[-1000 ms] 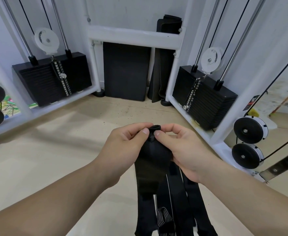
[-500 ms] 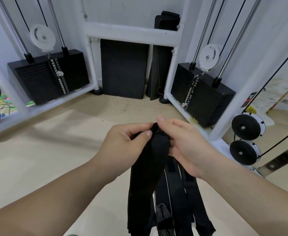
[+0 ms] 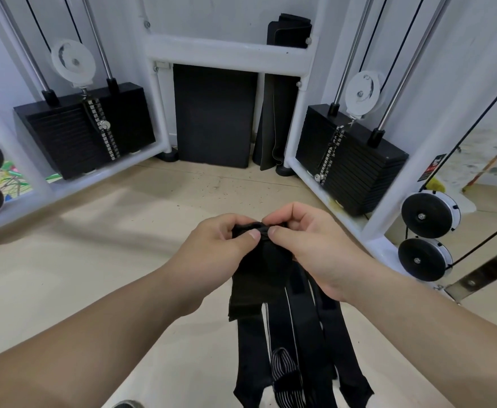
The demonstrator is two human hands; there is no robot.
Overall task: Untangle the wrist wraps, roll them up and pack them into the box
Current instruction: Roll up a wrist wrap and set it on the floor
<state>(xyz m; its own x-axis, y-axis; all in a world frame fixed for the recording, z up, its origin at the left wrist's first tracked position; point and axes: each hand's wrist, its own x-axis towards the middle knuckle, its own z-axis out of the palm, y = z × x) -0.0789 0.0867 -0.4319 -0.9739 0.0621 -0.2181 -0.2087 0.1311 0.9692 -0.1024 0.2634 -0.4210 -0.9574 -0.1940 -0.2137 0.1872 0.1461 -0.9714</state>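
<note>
gym floor [image 3: 64, 290], cable machine weight stacks [image 3: 347, 160] far. left hand [image 3: 220, 251] and right hand [image 3: 315, 245] fingers pinch top of black wrist wraps [image 3: 259, 278], ends hanging down.

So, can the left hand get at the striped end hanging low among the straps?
Probably not yet: the left hand pinches the rolled top of the black wrap with the right hand. Once freed, nothing seems to block the striped end.
</note>
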